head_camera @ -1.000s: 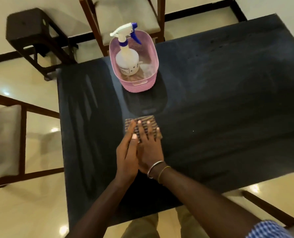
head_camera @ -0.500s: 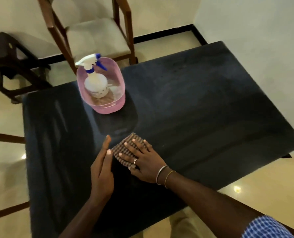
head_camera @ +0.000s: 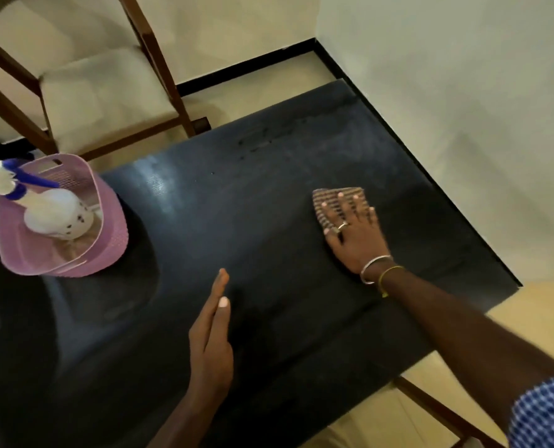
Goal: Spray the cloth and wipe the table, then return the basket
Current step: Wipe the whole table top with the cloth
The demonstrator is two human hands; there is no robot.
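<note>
A person's right hand presses flat, fingers spread, on a folded checked cloth toward the far right of a dark table, likely to keep the whole pad in contact while wiping; the left hand hovers edge-on, fingers together and empty, while the pink basket holding the spray bottle stands clear at far left, awaiting return

Blue checked sleeve, ring, two bangles
</note>
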